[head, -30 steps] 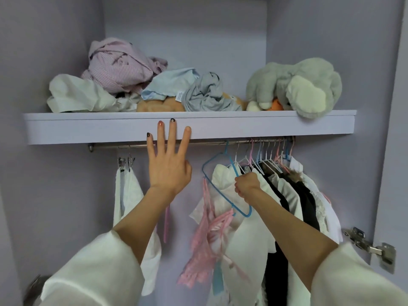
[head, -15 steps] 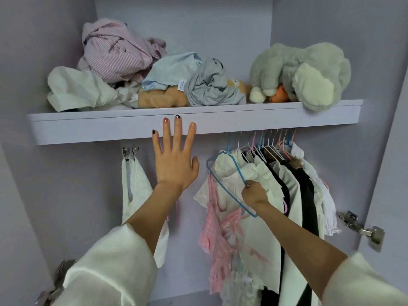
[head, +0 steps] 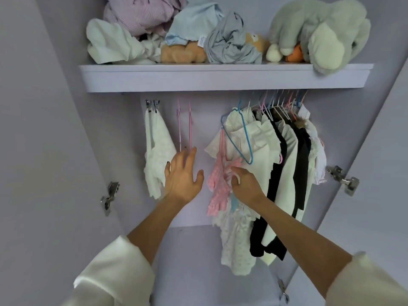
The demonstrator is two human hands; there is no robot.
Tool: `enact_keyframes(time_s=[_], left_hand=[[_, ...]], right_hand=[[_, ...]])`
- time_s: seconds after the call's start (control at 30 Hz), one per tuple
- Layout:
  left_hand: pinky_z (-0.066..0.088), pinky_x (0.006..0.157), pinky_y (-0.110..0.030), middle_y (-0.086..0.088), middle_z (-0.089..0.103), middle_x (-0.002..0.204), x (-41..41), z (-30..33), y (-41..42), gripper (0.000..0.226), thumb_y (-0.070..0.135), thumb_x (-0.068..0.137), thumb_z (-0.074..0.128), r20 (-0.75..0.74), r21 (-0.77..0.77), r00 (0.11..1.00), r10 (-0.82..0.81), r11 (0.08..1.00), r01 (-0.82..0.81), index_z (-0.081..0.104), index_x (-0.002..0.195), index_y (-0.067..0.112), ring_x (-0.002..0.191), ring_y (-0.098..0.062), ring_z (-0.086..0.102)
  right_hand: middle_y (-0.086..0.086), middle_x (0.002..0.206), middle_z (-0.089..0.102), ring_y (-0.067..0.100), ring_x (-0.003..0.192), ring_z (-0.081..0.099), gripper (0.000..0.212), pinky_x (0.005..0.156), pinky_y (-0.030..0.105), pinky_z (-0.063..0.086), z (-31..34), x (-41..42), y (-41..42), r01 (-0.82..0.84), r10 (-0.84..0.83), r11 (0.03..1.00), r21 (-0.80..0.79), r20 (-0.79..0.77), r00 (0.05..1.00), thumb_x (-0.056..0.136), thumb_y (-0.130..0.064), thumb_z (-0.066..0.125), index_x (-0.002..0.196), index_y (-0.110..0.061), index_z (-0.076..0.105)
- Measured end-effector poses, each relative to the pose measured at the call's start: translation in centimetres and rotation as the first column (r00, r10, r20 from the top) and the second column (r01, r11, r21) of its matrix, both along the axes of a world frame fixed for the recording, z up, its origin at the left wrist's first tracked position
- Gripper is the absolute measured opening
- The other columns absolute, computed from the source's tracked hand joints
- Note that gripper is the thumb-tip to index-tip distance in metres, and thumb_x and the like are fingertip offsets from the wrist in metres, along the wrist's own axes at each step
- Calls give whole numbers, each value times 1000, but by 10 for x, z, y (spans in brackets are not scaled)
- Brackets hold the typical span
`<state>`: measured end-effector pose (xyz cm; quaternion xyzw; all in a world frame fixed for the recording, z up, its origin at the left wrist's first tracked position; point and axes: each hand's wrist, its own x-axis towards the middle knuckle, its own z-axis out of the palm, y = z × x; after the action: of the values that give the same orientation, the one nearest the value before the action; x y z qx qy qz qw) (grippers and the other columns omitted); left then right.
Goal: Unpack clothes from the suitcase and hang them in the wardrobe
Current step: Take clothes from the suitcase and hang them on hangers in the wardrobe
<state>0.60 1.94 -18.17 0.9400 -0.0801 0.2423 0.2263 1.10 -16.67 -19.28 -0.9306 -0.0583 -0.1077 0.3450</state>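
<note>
Inside the lilac wardrobe, a blue hanger (head: 242,138) carries a white garment (head: 258,138) and a pink checked piece (head: 217,186), hung under the shelf (head: 220,78). My right hand (head: 245,184) touches the pink and white fabric below that hanger with curled fingers; I cannot tell if it pinches the cloth. My left hand (head: 182,175) is spread and relaxed in the gap to the left, holding nothing, just below two bare pink hangers (head: 184,127). More white and black clothes (head: 295,155) hang to the right. The suitcase is out of view.
A white garment (head: 157,155) hangs on metal clips at the far left. The shelf holds crumpled clothes (head: 154,25) and a grey plush toy (head: 320,32). Door hinges (head: 342,177) stick out on both sides. There is a gap on the rail between the left garment and the blue hanger.
Both hands have dropped: the left from near the shelf edge down into the gap, the right from the blue hanger's lower bar to the fabric beneath. The view has tilted downward.
</note>
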Motion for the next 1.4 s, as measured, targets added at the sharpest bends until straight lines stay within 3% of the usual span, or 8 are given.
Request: enact_keyframes(time_s=[0.13, 0.43, 0.67, 0.87, 1.0, 1.17, 1.27, 1.4], left_hand=[[18, 114, -43, -5, 25, 152, -53, -49, 11, 57, 33, 95, 44, -144, -31, 987, 71, 997, -76, 25, 147, 20, 138, -25, 24], [22, 112, -40, -3, 31, 150, -278, -176, 41, 52, 32, 96, 43, -444, -75, 848, 289, 931, -357, 30, 145, 19, 137, -24, 28], [36, 104, -41, -5, 42, 141, -419, -242, 110, 46, 28, 94, 47, -650, -48, 642, 407, 821, -569, 41, 139, 15, 129, -25, 39], [35, 103, -43, -4, 43, 140, -495, -273, 205, 42, 28, 96, 43, -732, -5, 445, 516, 649, -761, 42, 137, 17, 129, -25, 38], [32, 105, -43, -4, 40, 143, -515, -297, 279, 43, 29, 97, 41, -770, -9, 367, 521, 567, -824, 40, 139, 17, 132, -24, 36], [31, 107, -43, -3, 36, 146, -514, -360, 353, 44, 30, 98, 38, -800, -11, 319, 508, 519, -855, 36, 141, 18, 134, -23, 33], [33, 108, -44, -3, 35, 145, -507, -417, 377, 45, 30, 98, 38, -833, -15, 291, 471, 506, -862, 34, 141, 18, 133, -22, 33], [33, 108, -43, 0, 34, 146, -498, -488, 394, 46, 29, 98, 38, -841, -28, 295, 454, 508, -861, 32, 143, 19, 134, -21, 31]], right_hand=[[14, 137, 49, 25, 128, 45, 39, 107, 28, 31, -34, -37, 11, -113, 112, 994, -12, -79, 991, 96, -9, 40, 135, -5, 46], [12, 141, 46, 23, 131, 42, 40, 110, 30, 31, -152, -200, 63, -443, 410, 896, 16, -414, 813, 98, -11, 37, 138, -7, 42], [19, 119, 60, 33, 114, 54, 32, 96, 39, 42, -214, -295, 153, -740, 544, 672, -24, -662, 516, 96, -10, 34, 114, 4, 57], [7, 136, 53, 22, 127, 47, 38, 103, 26, 35, -238, -361, 262, -881, 617, 465, 81, -744, 257, 100, -15, 31, 129, -7, 53], [4, 140, 48, 19, 128, 45, 39, 102, 22, 31, -271, -384, 348, -885, 620, 455, 96, -748, 237, 101, -16, 29, 135, -10, 47], [8, 129, 56, 22, 113, 56, 38, 90, 28, 44, -356, -388, 427, -779, 519, 619, 96, -795, 314, 99, -15, 31, 135, -13, 44], [6, 136, 49, 13, 97, 51, 40, 80, 22, 39, -423, -379, 451, -740, 438, 670, 55, -835, 334, 99, -13, 31, 137, -13, 41], [7, 129, 54, 10, 84, 50, 40, 71, 23, 39, -510, -355, 469, -718, 366, 694, -51, -834, 412, 97, -10, 33, 135, -13, 43]])
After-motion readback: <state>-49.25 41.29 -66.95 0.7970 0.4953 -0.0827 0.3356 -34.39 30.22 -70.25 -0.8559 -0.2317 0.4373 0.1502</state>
